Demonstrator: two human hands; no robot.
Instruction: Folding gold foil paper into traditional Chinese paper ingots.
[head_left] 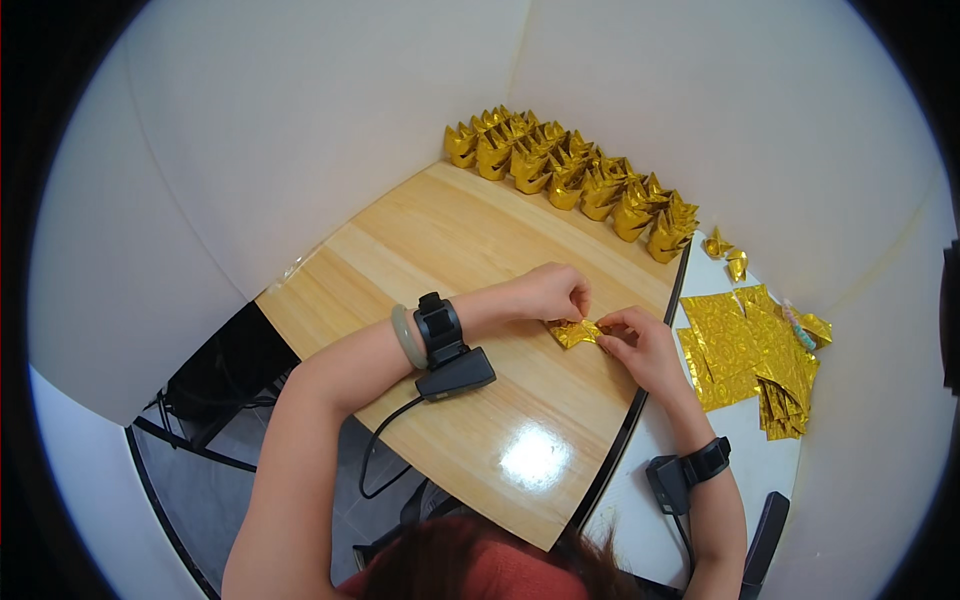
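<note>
A small folded piece of gold foil paper (577, 334) lies low over the wooden table, between my two hands. My left hand (553, 292) is closed, its fingertips bent down at the paper's upper edge. From the other side, my right hand (646, 347) pinches the paper's right end between thumb and fingers. At the back of the table stand rows of folded gold paper ingots (566, 180), pointed at their tops and nested into one another.
On the white surface to the right lie flat gold foil sheets (725, 335), a stack of folded gold strips (785, 408) and two loose small gold pieces (737, 265). White walls (380, 110) enclose the wooden table (450, 235). A black cable (375, 450) hangs from my left wrist device.
</note>
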